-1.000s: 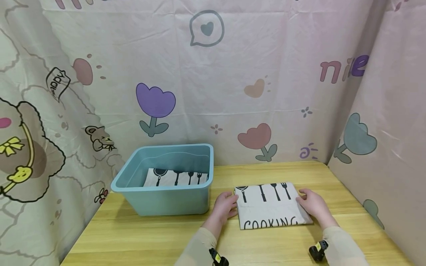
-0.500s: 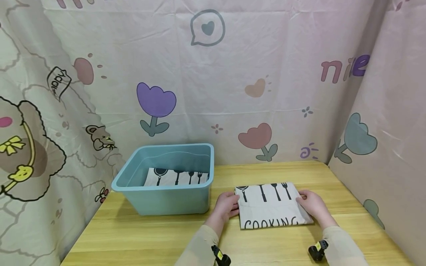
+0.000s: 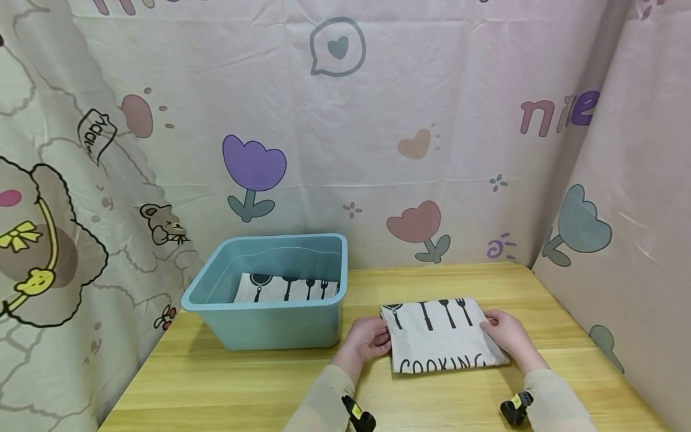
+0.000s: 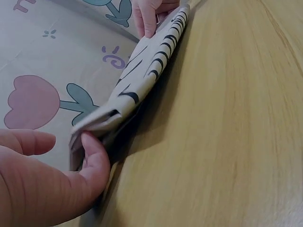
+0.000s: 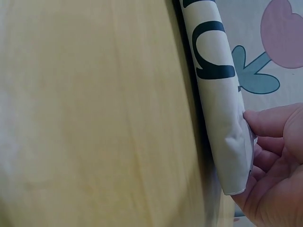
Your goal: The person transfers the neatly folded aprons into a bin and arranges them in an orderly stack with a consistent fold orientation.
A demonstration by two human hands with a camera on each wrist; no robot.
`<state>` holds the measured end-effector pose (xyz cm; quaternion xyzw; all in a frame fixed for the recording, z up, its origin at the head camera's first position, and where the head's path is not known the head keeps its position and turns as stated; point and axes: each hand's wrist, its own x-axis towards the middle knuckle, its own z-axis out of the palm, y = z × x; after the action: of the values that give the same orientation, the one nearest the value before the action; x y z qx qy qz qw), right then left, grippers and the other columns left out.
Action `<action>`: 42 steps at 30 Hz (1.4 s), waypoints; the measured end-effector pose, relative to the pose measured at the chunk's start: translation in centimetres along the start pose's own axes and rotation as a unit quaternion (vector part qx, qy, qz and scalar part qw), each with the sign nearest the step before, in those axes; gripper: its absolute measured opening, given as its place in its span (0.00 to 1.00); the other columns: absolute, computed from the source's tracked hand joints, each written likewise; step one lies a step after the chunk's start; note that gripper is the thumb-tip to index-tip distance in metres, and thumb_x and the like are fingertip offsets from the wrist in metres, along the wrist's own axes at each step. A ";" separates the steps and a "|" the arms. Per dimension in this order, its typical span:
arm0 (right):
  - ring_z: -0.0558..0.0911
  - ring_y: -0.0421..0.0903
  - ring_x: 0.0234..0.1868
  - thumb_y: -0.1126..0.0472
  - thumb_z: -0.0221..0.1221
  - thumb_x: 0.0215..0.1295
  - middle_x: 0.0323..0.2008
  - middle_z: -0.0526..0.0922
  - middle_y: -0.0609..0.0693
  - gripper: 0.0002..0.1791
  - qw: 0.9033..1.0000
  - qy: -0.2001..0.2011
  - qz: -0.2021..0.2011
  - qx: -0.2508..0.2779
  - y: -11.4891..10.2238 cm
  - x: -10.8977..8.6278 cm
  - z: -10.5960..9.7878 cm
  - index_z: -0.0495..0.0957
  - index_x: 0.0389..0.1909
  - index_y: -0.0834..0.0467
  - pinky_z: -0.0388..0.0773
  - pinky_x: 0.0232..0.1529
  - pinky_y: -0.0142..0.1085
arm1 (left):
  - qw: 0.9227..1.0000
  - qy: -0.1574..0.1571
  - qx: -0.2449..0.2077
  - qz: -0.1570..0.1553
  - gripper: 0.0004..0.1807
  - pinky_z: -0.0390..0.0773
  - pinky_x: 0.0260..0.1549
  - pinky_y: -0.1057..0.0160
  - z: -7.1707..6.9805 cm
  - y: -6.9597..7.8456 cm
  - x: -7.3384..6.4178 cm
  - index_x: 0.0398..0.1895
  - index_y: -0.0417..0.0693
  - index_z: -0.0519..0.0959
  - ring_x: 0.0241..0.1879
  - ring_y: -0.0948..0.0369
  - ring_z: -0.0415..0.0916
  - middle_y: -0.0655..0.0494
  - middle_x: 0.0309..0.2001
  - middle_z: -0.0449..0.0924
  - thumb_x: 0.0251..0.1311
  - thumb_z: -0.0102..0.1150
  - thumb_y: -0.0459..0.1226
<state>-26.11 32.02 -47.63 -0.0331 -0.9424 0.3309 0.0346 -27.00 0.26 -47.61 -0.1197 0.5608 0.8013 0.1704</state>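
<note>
A folded white cloth (image 3: pixel 439 339), printed with black kitchen utensils and the word COOKING, lies on the wooden table between my hands. At its left edge my left hand (image 3: pixel 365 342) has curled fingers; in the left wrist view a bent finger (image 4: pixel 97 158) meets the folded end, and a dark gap shows beneath that end. My right hand (image 3: pixel 507 332) pinches the right edge. The right wrist view has the thumb (image 5: pixel 270 120) on the cloth's upper face, with the other fingers around the far side, partly hidden.
To the left stands a light blue plastic bin (image 3: pixel 275 327) with another printed white cloth (image 3: pixel 291 289) inside. A cartoon-printed curtain (image 3: pixel 324 120) hangs behind and beside the wooden table (image 3: pixel 227 390).
The cloth's left edge has shifted slightly right and toward the front. My left hand's fingers have curled more at that edge. The right hand keeps its place.
</note>
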 end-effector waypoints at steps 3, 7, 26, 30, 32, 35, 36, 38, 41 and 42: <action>0.77 0.69 0.51 0.63 0.56 0.69 0.49 0.77 0.75 0.24 1.000 0.001 -0.001 0.005 0.1 0.0 0.1 0.69 0.57 0.79 0.73 0.52 0.59 | 1.000 -0.010 -0.003 -0.005 0.10 0.80 0.33 0.63 0.0 -0.1 0.0 0.46 0.34 0.72 0.33 0.57 0.74 0.48 0.33 0.75 0.62 0.56 0.27; 0.77 0.69 0.52 0.63 0.56 0.69 0.49 0.77 0.75 0.24 1.000 0.004 -0.003 0.012 0.2 0.0 0.2 0.70 0.57 0.78 0.73 0.52 0.59 | 1.000 -0.018 0.007 -0.001 0.08 0.79 0.32 0.65 0.0 -0.2 -0.1 0.44 0.35 0.73 0.31 0.58 0.73 0.49 0.31 0.75 0.62 0.55 0.27; 0.78 0.65 0.49 0.64 0.56 0.70 0.48 0.78 0.73 0.23 0.998 0.016 -0.016 0.061 -1.4 -0.3 -1.8 0.70 0.59 0.76 0.77 0.48 0.54 | 0.995 -0.027 0.083 0.052 0.22 0.78 0.28 0.65 0.0 0.7 -0.7 0.63 0.38 0.74 0.34 0.58 0.80 0.48 0.40 0.85 0.65 0.54 0.28; 0.78 0.64 0.50 0.63 0.56 0.71 0.50 0.77 0.74 0.24 0.995 0.015 -0.015 0.092 -2.1 -0.2 -2.5 0.69 0.60 0.77 0.79 0.45 0.45 | 0.993 -0.028 0.096 0.064 0.25 0.78 0.29 0.65 0.2 1.7 -1.1 0.67 0.41 0.72 0.34 0.59 0.80 0.48 0.44 0.85 0.65 0.55 0.29; 0.79 0.61 0.50 0.64 0.56 0.71 0.51 0.77 0.74 0.24 0.994 0.014 -0.014 0.111 -2.4 -0.2 -2.9 0.68 0.61 0.77 0.78 0.42 0.39 | 0.991 -0.027 0.105 0.073 0.26 0.77 0.29 0.64 0.3 2.2 -1.3 0.67 0.41 0.72 0.33 0.59 0.80 0.48 0.45 0.85 0.65 0.55 0.29; 0.80 0.53 0.45 0.64 0.56 0.71 0.50 0.77 0.73 0.25 0.990 0.011 -0.013 0.139 -2.8 -0.1 -3.4 0.66 0.62 0.78 0.78 0.37 0.32 | 0.990 -0.025 0.114 0.083 0.26 0.77 0.30 0.63 0.5 2.9 -1.7 0.68 0.43 0.72 0.34 0.58 0.79 0.49 0.46 0.84 0.65 0.55 0.29; 0.80 0.50 0.43 0.64 0.56 0.72 0.49 0.77 0.72 0.26 0.989 0.009 -0.013 0.148 -2.9 -0.1 -3.6 0.66 0.62 0.78 0.78 0.36 0.31 | 0.989 -0.025 0.116 0.088 0.26 0.77 0.30 0.63 0.6 3.1 -1.9 0.67 0.43 0.72 0.34 0.58 0.78 0.50 0.46 0.84 0.64 0.56 0.29; 0.79 0.45 0.39 0.63 0.55 0.72 0.48 0.78 0.70 0.27 0.986 0.004 -0.013 0.163 -3.2 -0.1 -4.1 0.64 0.64 0.78 0.79 0.34 0.32 | 0.988 -0.027 0.117 0.094 0.26 0.77 0.30 0.62 0.8 3.5 -2.1 0.67 0.44 0.73 0.35 0.57 0.78 0.50 0.46 0.83 0.64 0.56 0.29; 0.79 0.41 0.35 0.62 0.54 0.73 0.46 0.79 0.66 0.29 0.983 -0.002 -0.016 0.182 -3.5 -0.2 -4.8 0.62 0.65 0.78 0.80 0.33 0.34 | 0.988 -0.032 0.116 0.101 0.26 0.78 0.31 0.62 1.0 4.1 -2.6 0.67 0.46 0.73 0.38 0.57 0.80 0.50 0.47 0.82 0.64 0.56 0.29; 0.79 0.40 0.35 0.61 0.55 0.74 0.45 0.79 0.65 0.29 0.982 -0.001 -0.017 0.186 -3.6 -0.2 -5.0 0.62 0.65 0.78 0.80 0.33 0.34 | 0.987 -0.035 0.115 0.104 0.26 0.79 0.31 0.61 1.1 4.3 -2.7 0.67 0.46 0.73 0.39 0.57 0.80 0.50 0.47 0.82 0.64 0.56 0.29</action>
<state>-25.61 32.28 -41.45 -0.0104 -0.8651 0.4995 0.0451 -26.26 -0.43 -42.53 -0.0125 0.6524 0.7485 0.1182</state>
